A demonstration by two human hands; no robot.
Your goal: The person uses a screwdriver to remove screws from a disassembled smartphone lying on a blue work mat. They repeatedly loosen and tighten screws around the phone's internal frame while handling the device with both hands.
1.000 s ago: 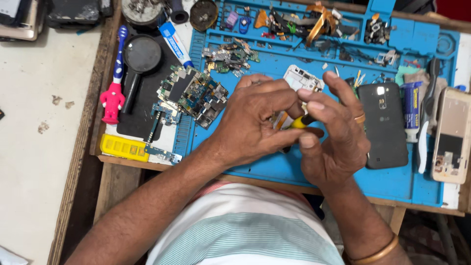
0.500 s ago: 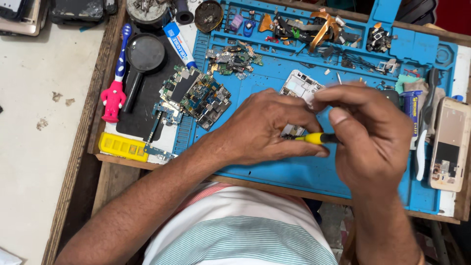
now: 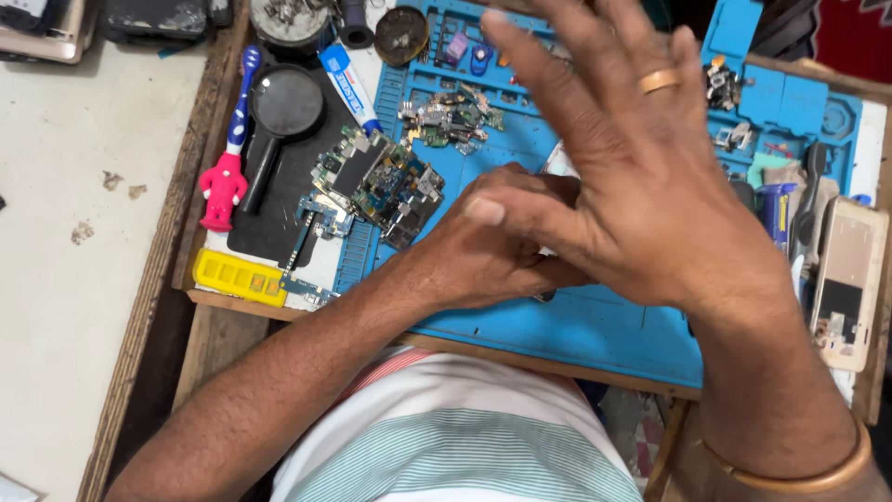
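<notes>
Two hands: we saw both over the blue mat (image 3: pixel 595 335) on the worktop.
Right hand (image 3: pixel 641 186): it was wide open, fingers spread, holding nothing.
Left hand (image 3: pixel 492 246): it lay curled under the right; we could not tell what it held.
Circuit boards (image 3: pixel 376 181): they sat just left of the hands.

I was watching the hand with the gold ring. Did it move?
Yes. The right hand with the gold ring has lifted with fingers spread, now covering more of the blue rubber work mat toward its far trays, and hides the yellow-handled tool it held.
</notes>
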